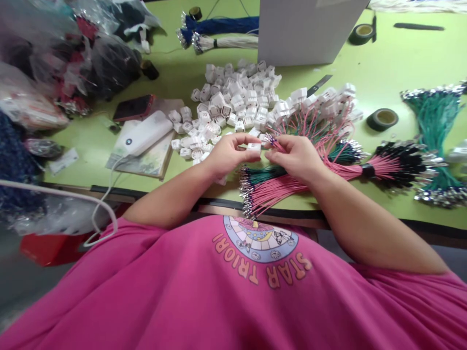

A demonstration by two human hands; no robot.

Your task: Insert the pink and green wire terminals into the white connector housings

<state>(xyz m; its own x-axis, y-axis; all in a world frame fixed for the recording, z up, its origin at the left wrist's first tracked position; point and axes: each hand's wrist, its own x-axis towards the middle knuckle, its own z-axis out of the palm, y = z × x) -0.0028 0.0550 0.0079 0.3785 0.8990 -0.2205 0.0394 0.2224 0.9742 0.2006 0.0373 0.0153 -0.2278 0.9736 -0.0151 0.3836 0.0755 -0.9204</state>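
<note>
Between the thumb and fingers of my left hand (231, 153) is a white plastic connector housing (254, 149). My right hand (297, 154) pinches pink wires with metal terminals (270, 140) at their tips, just right of the housing. A small gap shows between the tips and the housing. Under my right hand lies a bundle of pink wires (280, 190), bound with black tape (368, 170) farther right. Green wires (268, 174) lie beside it. A heap of white connector housings (237, 99) spreads beyond my hands, and some at its right have pink wires attached.
A phone (134, 108), a white device with a cable (150, 133) and a notebook (140, 163) lie at left, near plastic bags (105, 63). Tape rolls (382, 119), a blade (319, 85) and a green wire bundle (436, 116) are at right. A grey box (302, 34) stands at the back.
</note>
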